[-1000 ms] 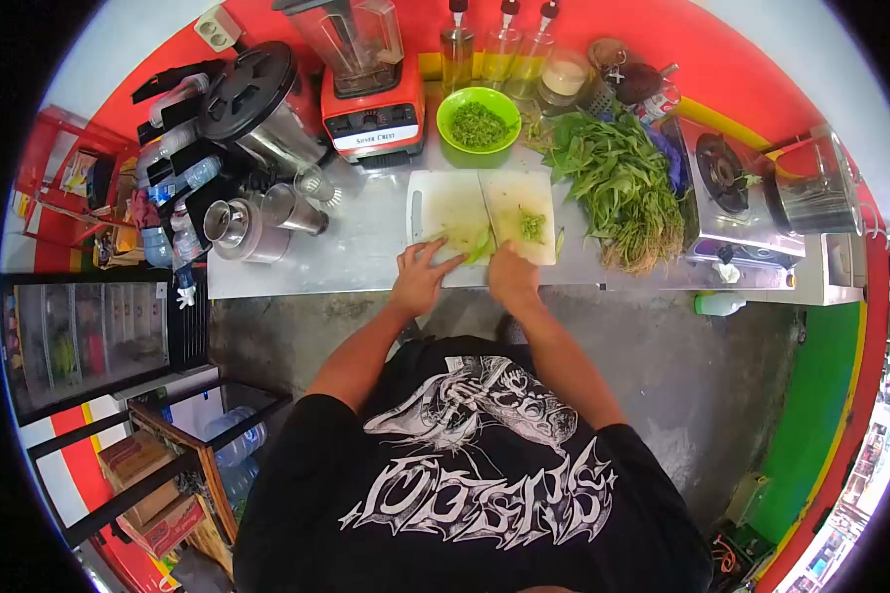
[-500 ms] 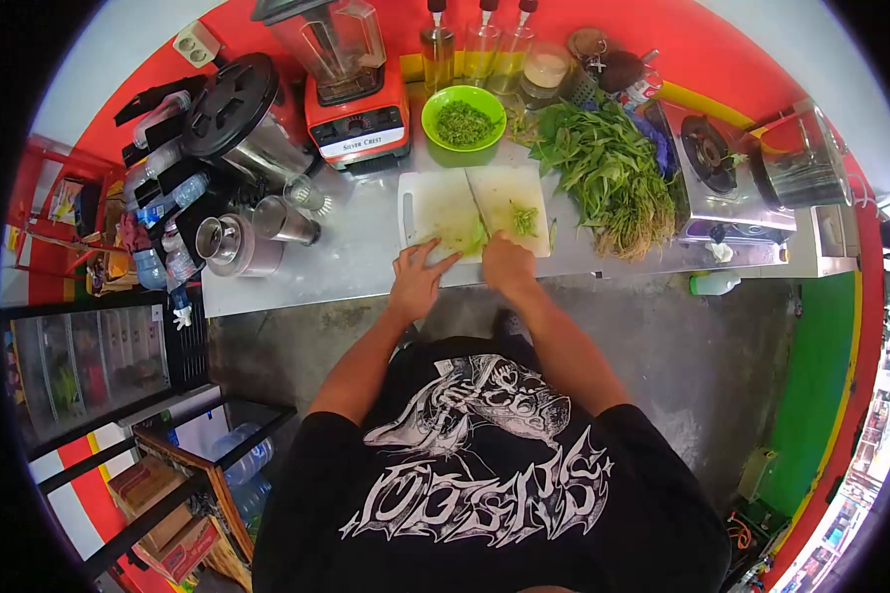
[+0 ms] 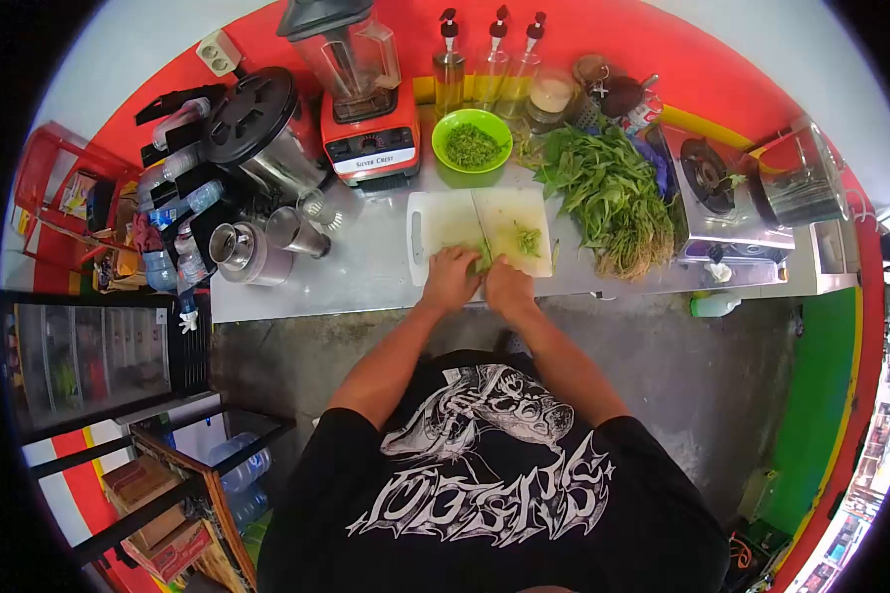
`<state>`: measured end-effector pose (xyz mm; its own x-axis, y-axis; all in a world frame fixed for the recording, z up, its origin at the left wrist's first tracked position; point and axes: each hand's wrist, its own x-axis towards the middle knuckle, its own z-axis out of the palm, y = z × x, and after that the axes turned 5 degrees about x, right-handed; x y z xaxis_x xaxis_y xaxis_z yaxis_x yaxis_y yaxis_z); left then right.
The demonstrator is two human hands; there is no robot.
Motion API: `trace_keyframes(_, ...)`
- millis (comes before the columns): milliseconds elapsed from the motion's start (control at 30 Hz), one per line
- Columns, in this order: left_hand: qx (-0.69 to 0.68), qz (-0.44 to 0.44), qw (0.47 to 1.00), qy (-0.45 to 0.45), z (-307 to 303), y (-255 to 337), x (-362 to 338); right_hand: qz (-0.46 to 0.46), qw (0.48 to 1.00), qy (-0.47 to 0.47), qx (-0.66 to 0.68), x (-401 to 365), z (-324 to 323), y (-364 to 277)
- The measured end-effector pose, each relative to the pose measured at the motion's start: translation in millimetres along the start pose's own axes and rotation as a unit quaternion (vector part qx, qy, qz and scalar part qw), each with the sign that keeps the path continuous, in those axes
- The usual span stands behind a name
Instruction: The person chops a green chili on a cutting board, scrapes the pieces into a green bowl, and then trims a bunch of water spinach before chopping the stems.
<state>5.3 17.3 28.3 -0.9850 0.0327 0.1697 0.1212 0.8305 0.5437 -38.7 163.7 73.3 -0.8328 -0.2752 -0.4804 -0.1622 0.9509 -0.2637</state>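
A white cutting board (image 3: 427, 206) lies near the front edge of the metal table. My right hand (image 3: 510, 289) is closed round the handle of a knife (image 3: 483, 219), its blade pointing away across the board. Just left of the blade, my left hand (image 3: 452, 280) has its fingers bent together over some green stems (image 3: 479, 259) and presses them on the board. Chopped greens (image 3: 528, 241) lie on the board's right part. Behind the board stands a green bowl (image 3: 505, 144) holding chopped greens.
A large leafy bunch (image 3: 608, 193) with roots lies right of the board, beside a gas stove (image 3: 727, 222). A red blender (image 3: 370, 138), steel cups (image 3: 297, 233) and a tall steel container (image 3: 285, 153) stand left. Pump bottles (image 3: 449, 84) line the wall.
My left hand has moved right, close to the knife, and its spread fingers have drawn together on the stems. The whole view has shifted slightly.
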Motion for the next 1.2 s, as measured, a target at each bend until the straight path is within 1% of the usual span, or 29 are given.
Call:
trace_keyframes(33, 0.0, 0.0, 1.0, 0.004, 4.6, 0.3, 3.0, 0.005, 1.0, -0.008, 0.008, -1.3, -2.2, 0.1)
trace_keyframes(67, -0.01, -0.018, 1.0, -0.007, 8.7, 0.1, 5.8, 0.003, 1.0, -0.005, 0.006, -1.0, 0.0, 2.7)
trace_keyframes(100, -0.019, -0.036, 0.999, -0.019, 10.5, 0.8, 8.5, 0.002, 1.0, 0.012, 0.01, -0.7, 3.3, 5.0)
trace_keyframes(133, -0.019, -0.036, 0.999, -0.017, 11.4, 0.4, 9.7, 0.002, 0.999, 0.03, 0.016, 1.0, 6.0, 7.4)
trace_keyframes(200, -0.025, -0.004, 0.999, 0.032, 13.1, -3.6, 7.1, 0.012, 0.999, 0.023, 0.044, 4.2, 7.3, 10.5)
trace_keyframes(233, -0.022, -0.001, 0.999, 0.027, 14.7, -6.2, 5.5, 0.024, 0.997, 0.015, 0.074, 2.1, 8.1, 10.8)
trace_keyframes(333, -0.051, -0.006, 0.999, 0.015, 12.9, -12.0, 11.5, 0.021, 0.996, 0.018, 0.085, -5.7, 1.9, 13.0)
trace_keyframes(400, -0.075, -0.043, 0.996, -0.033, 8.3, -11.7, 13.6, 0.03, 0.995, 0.025, 0.091, -0.5, 5.7, 22.7)
trace_keyframes(433, -0.073, -0.043, 0.996, -0.033, 6.5, -8.9, 15.8, 0.038, 0.994, 0.032, 0.094, 2.6, 7.3, 27.1)
trace_keyframes(500, -0.18, -0.131, 0.974, -0.044, 8.7, -0.3, 23.8, 0.038, 0.994, 0.038, 0.095, 4.6, 4.4, 34.6)
trace_keyframes(533, -0.18, -0.13, 0.974, -0.044, 10.6, 3.1, 28.4, 0.042, 0.994, 0.044, 0.094, 3.9, 0.4, 37.2)
trace_keyframes(600, -0.327, -0.174, 0.928, -0.05, 15.5, 10.2, 34.9, 0.029, 0.993, 0.047, 0.103, 1.6, -7.6, 42.6)
trace_keyframes(633, -0.328, -0.173, 0.927, -0.052, 16.6, 12.3, 34.4, 0.015, 0.992, 0.049, 0.112, 0.8, -10.3, 45.8)
trace_keyframes(667, -0.186, -0.14, 0.972, -0.015, 16.2, 13.1, 32.7, 0.018, 0.992, 0.049, 0.112, 1.8, -10.9, 50.2)
trace_keyframes(700, -0.04, -0.103, 0.994, 0.022, 18.1, 10.8, 30.4, -0.011, 0.991, 0.054, 0.119, 3.3, -10.6, 54.8)
trace_keyframes(733, -0.011, -0.087, 0.995, 0.055, 19.8, 7.6, 26.3, -0.041, 0.99, 0.058, 0.125, 3.7, -8.7, 58.6)
trace_keyframes(833, -0.008, -0.107, 0.992, 0.065, 20.9, -1.3, 20.3, -0.065, 0.986, 0.07, 0.14, 5.2, -5.0, 61.3)
trace_keyframes(900, -0.029, -0.108, 0.992, 0.061, 21.6, -6.3, 19.3, -0.076, 0.988, 0.054, 0.125, 5.8, -5.4, 60.6)
trace_keyframes(967, -0.107, -0.104, 0.986, 0.073, 21.2, -12.6, 19.5, -0.086, 0.989, 0.039, 0.113, 7.5, -7.0, 57.4)
trace_keyframes(1000, -0.119, -0.097, 0.984, 0.086, 21.0, -12.3, 18.8, -0.088, 0.99, 0.037, 0.107, 7.8, -7.1, 56.2)
trace_keyframes(1067, -0.121, -0.091, 0.984, 0.093, 21.1, -11.7, 18.6, -0.09, 0.991, 0.033, 0.098, 8.3, -8.7, 56.0)
trace_keyframes(1133, -0.124, -0.084, 0.984, 0.099, 20.9, -12.6, 18.1, -0.063, 0.995, 0.008, 0.078, 3.7, -19.8, 49.2)
trace_keyframes(1200, -0.084, -0.048, 0.992, 0.079, 20.8, -14.6, 15.8, -0.05, 0.996, 0.003, 0.078, 2.6, -18.7, 44.8)
